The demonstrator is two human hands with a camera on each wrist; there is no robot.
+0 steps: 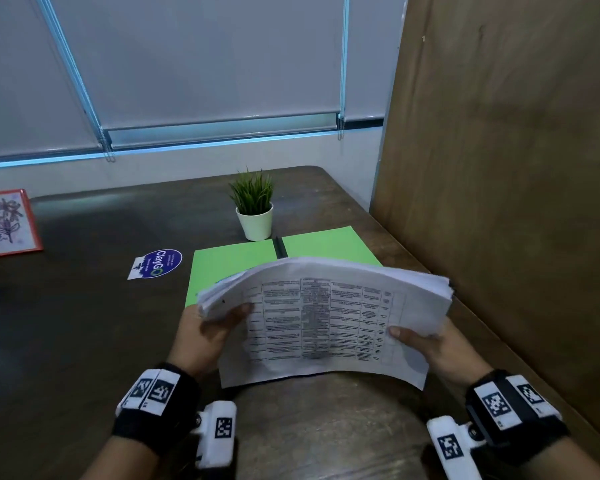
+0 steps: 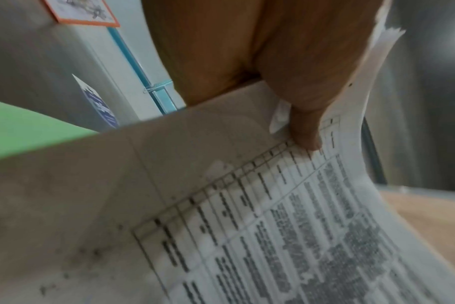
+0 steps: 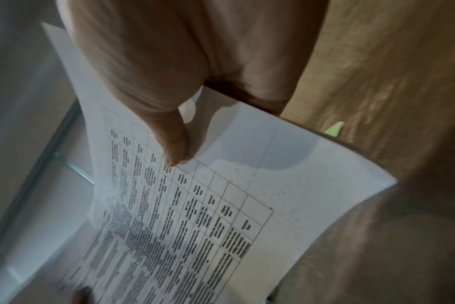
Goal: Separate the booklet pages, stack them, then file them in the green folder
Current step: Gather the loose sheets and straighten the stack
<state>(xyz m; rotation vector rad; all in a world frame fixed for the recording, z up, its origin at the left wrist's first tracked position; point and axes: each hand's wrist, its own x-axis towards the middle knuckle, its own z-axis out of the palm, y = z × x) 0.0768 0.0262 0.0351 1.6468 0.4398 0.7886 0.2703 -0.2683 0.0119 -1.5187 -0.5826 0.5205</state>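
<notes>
Stack of pages [image 1: 326, 317] held up in the air above the near part of the tabletop [image 1: 84, 323], in front of the person, w/ both hands. Thick white stack, top sheet printed w/ a table grid of dense small text; text too blurred to read. Stack bows upward in the middle, near edge sagging; left edge fanned, sheets not flush.

Left hand [image 1: 210, 336] grips the stack's left edge, thumb on top, fingers under. Right hand [image 1: 430, 344] grips the right near corner, thumb on top, fingers under.

Head view only: full layout. Green folder [image 1: 229, 268] lies open flat on the tabletop just behind the stack, partly hidden by it, dark spine strip down the middle. Small potted plant [image 1: 255, 209] in a white pot at the folder's far edge. Blue round sticker [image 1: 158, 265] left of the folder, orange-framed picture [image 1: 9, 221] at far left. Window blinds [image 1: 205, 64] behind, wood panel [image 1: 499, 150] at right.

Left wrist view only: close-up of thumb [image 2: 304, 131] pressed on the top sheet, a small torn or folded flap beside it, speckled grey margin, loose sheet edges sticking out behind the thumb. Folder shows as a green wedge [image 2: 26, 133] at left.

Right wrist view only: thumb [image 3: 173, 144] pinned on the grid's edge, blank wide margin, stack's corner curling up. Tiny green sliver of folder past the far edge; the rest is hidden there.
</notes>
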